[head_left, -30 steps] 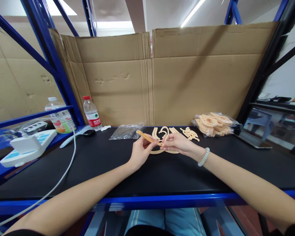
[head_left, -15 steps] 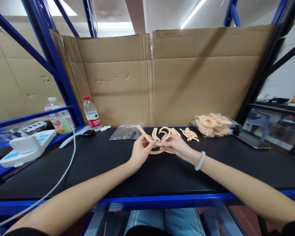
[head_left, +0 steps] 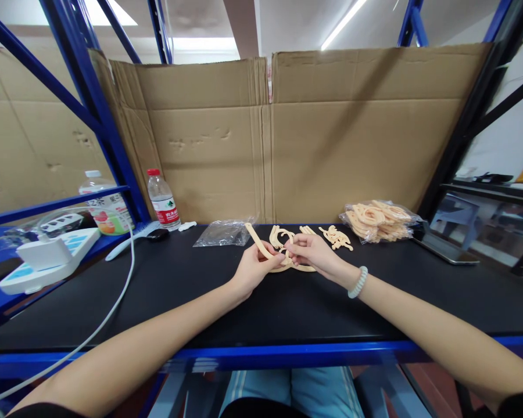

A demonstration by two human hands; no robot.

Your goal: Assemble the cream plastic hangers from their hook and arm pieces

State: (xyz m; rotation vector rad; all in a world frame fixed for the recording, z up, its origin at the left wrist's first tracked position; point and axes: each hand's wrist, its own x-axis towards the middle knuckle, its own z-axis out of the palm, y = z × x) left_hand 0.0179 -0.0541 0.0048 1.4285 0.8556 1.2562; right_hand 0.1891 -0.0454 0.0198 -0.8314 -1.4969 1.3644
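My left hand (head_left: pixel 253 265) is closed on a pale curved strip (head_left: pixel 257 239), wood-like in colour, whose free end sticks up to the left. Close beside it, my right hand (head_left: pixel 310 253) pinches a curved pale piece (head_left: pixel 283 233) between thumb and fingers. The two pieces meet or overlap between my fingertips; whether they are joined I cannot tell. Under my hands a larger curved piece (head_left: pixel 305 268) lies on the black tabletop. Short strips (head_left: pixel 307 230) lie just behind my right hand, and small pale parts (head_left: pixel 336 237) lie in a pile to its right.
A clear bag of pale pieces (head_left: pixel 377 220) lies at the back right beside a flat dark device (head_left: pixel 447 248). An empty-looking plastic bag (head_left: pixel 224 233) is at the back. A red-capped bottle (head_left: pixel 163 203), a power strip (head_left: pixel 52 261) and a white cable (head_left: pixel 128 278) are on the left.
The curved piece in my right hand has turned, its arc now nearer the left strip. My right hand has shifted slightly, and its fingers are rearranged; my left hand stays nearly in place.
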